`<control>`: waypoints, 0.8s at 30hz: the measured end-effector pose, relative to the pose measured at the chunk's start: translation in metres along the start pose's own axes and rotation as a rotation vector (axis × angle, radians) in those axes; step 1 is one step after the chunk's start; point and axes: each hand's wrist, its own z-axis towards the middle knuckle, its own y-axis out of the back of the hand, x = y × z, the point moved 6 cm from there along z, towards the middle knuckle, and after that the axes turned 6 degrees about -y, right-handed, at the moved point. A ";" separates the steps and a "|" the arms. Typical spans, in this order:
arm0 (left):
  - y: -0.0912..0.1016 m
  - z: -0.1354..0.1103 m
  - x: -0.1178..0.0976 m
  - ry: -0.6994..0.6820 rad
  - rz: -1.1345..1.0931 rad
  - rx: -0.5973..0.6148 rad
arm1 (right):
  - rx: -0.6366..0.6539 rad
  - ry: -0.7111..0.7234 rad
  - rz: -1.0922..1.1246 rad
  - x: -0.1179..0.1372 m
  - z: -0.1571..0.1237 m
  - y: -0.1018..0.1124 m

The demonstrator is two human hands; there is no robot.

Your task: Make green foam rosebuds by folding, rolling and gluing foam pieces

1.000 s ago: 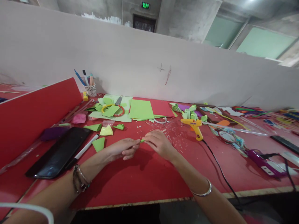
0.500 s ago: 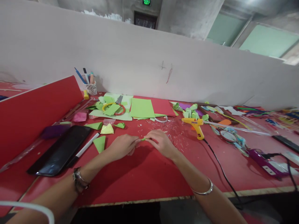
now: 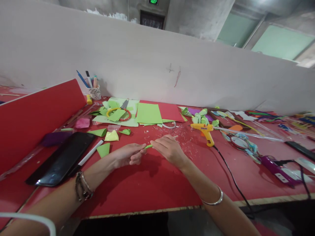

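A small strip of light green paper [image 3: 148,146] spans the gap between my two hands, above the red table. My left hand [image 3: 130,154] pinches its left end between thumb and forefinger, the other fingers curled below. On the other end, my right hand [image 3: 167,149] is closed, its fingers hiding part of the paper. To the left of my left hand lie a green paper triangle [image 3: 103,150], a folded yellow piece [image 3: 112,135] and a curled green piece [image 3: 126,131]. Ahead is a stack of green paper sheets [image 3: 149,113].
A yellow glue gun [image 3: 205,131] with a black cord rests to the right. Scissors [image 3: 119,113] lie among green scraps. At left are a black phone [image 3: 61,159], a white marker [image 3: 91,152] and a red board [image 3: 41,114]. A purple power strip [image 3: 280,172] sits far right.
My left hand has turned so its palm and curled fingers show more. The green paper between the hands is tilted and more of it shows. My right hand stays nearly in place.
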 end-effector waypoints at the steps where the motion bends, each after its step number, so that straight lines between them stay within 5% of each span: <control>1: 0.001 0.000 -0.001 -0.019 0.069 0.007 | 0.008 -0.001 -0.008 0.001 0.000 -0.001; 3: 0.004 0.000 -0.007 -0.103 0.336 -0.005 | 0.036 -0.036 0.007 0.000 0.000 -0.003; 8: 0.007 -0.002 -0.025 -0.376 1.398 -0.217 | 0.133 -0.189 0.134 -0.007 0.001 -0.010; 11: 0.004 0.000 -0.023 -0.396 1.649 -0.205 | 0.145 -0.216 0.189 -0.009 0.001 -0.011; 14: 0.007 -0.001 -0.022 -0.356 1.563 -0.197 | 0.141 -0.190 0.164 -0.008 0.002 -0.011; 20: 0.005 0.000 -0.009 -0.196 0.715 -0.003 | 0.149 -0.050 0.024 -0.004 -0.001 -0.011; 24: 0.002 0.002 -0.001 -0.112 0.408 0.057 | 0.099 0.013 -0.050 -0.003 -0.002 -0.008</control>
